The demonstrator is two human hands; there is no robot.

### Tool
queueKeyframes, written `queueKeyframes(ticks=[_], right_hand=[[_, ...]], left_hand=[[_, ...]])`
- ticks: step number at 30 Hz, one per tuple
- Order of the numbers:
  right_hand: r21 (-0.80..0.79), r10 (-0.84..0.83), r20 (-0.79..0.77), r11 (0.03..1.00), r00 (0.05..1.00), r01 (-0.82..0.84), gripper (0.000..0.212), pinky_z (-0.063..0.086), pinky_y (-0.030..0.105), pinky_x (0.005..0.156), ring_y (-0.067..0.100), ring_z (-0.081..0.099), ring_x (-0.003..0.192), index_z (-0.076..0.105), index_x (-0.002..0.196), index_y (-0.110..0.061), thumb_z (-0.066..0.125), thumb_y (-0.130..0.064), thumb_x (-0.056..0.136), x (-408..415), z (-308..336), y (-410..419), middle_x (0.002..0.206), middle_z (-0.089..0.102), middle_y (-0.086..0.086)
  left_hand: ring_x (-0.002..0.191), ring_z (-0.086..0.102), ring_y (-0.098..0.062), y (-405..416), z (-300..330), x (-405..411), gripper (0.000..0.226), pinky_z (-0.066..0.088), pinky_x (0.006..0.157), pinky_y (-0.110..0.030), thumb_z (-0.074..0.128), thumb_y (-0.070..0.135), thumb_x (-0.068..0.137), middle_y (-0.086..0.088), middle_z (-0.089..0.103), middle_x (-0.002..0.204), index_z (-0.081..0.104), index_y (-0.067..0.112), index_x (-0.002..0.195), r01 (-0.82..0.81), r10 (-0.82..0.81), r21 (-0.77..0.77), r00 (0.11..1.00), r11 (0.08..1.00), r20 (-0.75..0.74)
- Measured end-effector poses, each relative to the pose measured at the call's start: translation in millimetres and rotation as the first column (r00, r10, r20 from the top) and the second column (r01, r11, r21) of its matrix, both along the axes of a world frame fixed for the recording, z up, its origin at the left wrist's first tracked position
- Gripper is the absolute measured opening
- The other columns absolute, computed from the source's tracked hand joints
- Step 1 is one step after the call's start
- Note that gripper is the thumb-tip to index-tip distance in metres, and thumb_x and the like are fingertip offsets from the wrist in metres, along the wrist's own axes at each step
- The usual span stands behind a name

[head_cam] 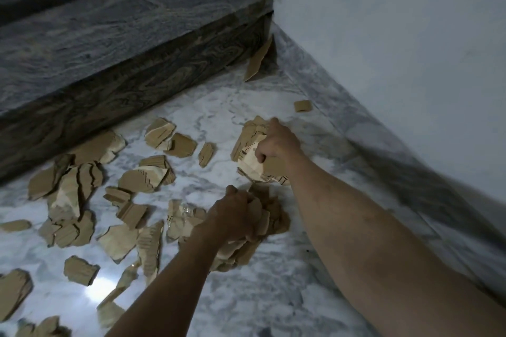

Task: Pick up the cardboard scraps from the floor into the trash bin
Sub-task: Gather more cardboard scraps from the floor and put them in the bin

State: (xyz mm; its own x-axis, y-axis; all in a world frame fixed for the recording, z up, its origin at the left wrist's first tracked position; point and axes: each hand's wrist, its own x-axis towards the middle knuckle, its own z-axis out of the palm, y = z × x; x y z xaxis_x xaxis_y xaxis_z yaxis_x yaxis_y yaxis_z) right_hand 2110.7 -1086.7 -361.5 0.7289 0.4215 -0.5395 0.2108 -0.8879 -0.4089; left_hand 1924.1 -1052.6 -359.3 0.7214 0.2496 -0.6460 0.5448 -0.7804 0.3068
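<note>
Several torn brown cardboard scraps [142,178] lie scattered over the white marble floor [273,295], mostly left of centre. My left hand [232,216] grips a thick bundle of scraps [246,249] just above the floor. Farther off, my right hand [276,142] grips a larger wad of cardboard pieces [250,145], some with printed marks. One small scrap [303,106] lies by the skirting, and a long piece [257,61] leans in the corner by the step. No trash bin is in view.
A dark veined stone step [123,44] runs across the back left. A pale wall [397,35] with grey marble skirting [383,128] closes off the right side. A bright reflection sits on the floor near the bottom left.
</note>
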Motion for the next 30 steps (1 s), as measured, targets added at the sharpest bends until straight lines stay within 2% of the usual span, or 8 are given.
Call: queueKeyframes(ticks=[5,11,16,18,21,23,26,30], right_hand=[[0.175,-0.255,-0.284,0.934,0.924,0.311,0.111,0.051,0.040,0.096,0.034,0.050,0.127,0.021,0.150,-0.012,0.086,-0.004,0.061,11.7,10.7,-24.3,0.143,0.047,0.013],[0.316,-0.430,-0.609,0.638,0.666,0.702,0.048,0.061,0.043,0.070,0.031,0.073,0.084,0.068,0.109,-0.002,0.083,0.003,0.064,41.9,33.4,-94.1,0.102,0.074,0.016],[0.302,-0.388,-0.756,0.507,0.527,0.807,0.030,0.060,0.039,0.071,0.026,0.071,0.087,0.070,0.107,-0.011,0.077,-0.006,0.078,44.0,48.6,-124.9,0.099,0.075,0.012],[0.307,-0.369,-0.788,0.460,0.494,0.833,0.021,0.060,0.034,0.065,0.022,0.071,0.081,0.072,0.100,-0.014,0.075,-0.009,0.081,41.5,53.1,-129.6,0.089,0.076,0.007],[0.353,-0.347,-0.800,0.388,0.489,0.852,0.029,0.057,0.040,0.086,0.023,0.070,0.091,0.073,0.108,-0.012,0.076,-0.010,0.080,42.6,57.4,-134.3,0.107,0.074,0.008],[0.313,-0.406,-0.749,0.479,0.524,0.820,0.041,0.058,0.041,0.084,0.026,0.069,0.095,0.069,0.118,-0.008,0.078,-0.007,0.077,41.0,57.0,-136.3,0.114,0.072,0.012],[0.143,-0.474,-0.651,0.690,0.593,0.709,0.058,0.059,0.048,0.083,0.032,0.069,0.098,0.062,0.124,-0.005,0.083,-0.002,0.070,28.2,46.6,-135.5,0.113,0.070,0.018],[0.077,-0.496,-0.467,0.802,0.732,0.592,0.096,0.057,0.052,0.088,0.037,0.064,0.106,0.045,0.134,-0.003,0.092,-0.005,0.050,-0.5,13.5,-127.0,0.121,0.062,0.015]], left_hand=[[0.111,0.060,-0.035,-16.2,3.1,4.2,0.068,0.049,0.091,-0.042,0.077,0.037,0.080,-0.011,0.047,0.125,0.044,0.011,0.134,-0.005,0.002,0.130,1.000,0.991,0.028],[0.112,0.060,-0.034,-12.6,5.3,4.5,0.060,0.047,0.087,-0.041,0.080,0.030,0.076,-0.011,0.061,0.121,0.045,0.014,0.123,-0.051,0.049,0.097,0.999,0.994,0.018],[0.104,0.065,-0.032,1.4,-2.2,-8.0,0.077,0.052,0.088,-0.041,0.081,0.033,0.059,-0.011,0.066,0.110,0.047,0.012,0.125,-0.237,0.255,-0.202,0.965,0.950,0.064],[0.095,0.068,-0.028,8.2,-2.5,-14.5,0.060,0.056,0.084,-0.040,0.075,0.041,0.049,-0.007,0.072,0.099,0.068,0.012,0.101,-0.296,0.336,-0.354,0.940,0.887,0.058],[0.089,0.073,-0.034,16.7,2.0,-23.5,0.037,0.060,0.083,-0.047,0.084,0.022,0.050,-0.012,0.077,0.087,0.078,0.004,0.082,-0.440,0.546,-0.574,0.838,0.691,0.016],[0.093,0.072,-0.035,21.4,8.3,-28.3,0.046,0.059,0.085,-0.046,0.087,0.006,0.049,-0.014,0.077,0.095,0.077,0.000,0.093,-0.504,0.625,-0.649,0.779,0.570,-0.055],[0.093,0.073,-0.036,24.4,13.7,-32.8,0.063,0.059,0.085,-0.049,0.090,0.014,0.041,-0.014,0.077,0.098,0.076,0.004,0.100,-0.562,0.686,-0.669,0.720,0.487,-0.107],[0.089,0.073,-0.038,23.8,8.7,-39.8,0.045,0.061,0.080,-0.049,0.088,0.004,0.055,-0.016,0.077,0.094,0.075,0.002,0.098,-0.605,0.771,-0.659,0.634,0.446,-0.059]])
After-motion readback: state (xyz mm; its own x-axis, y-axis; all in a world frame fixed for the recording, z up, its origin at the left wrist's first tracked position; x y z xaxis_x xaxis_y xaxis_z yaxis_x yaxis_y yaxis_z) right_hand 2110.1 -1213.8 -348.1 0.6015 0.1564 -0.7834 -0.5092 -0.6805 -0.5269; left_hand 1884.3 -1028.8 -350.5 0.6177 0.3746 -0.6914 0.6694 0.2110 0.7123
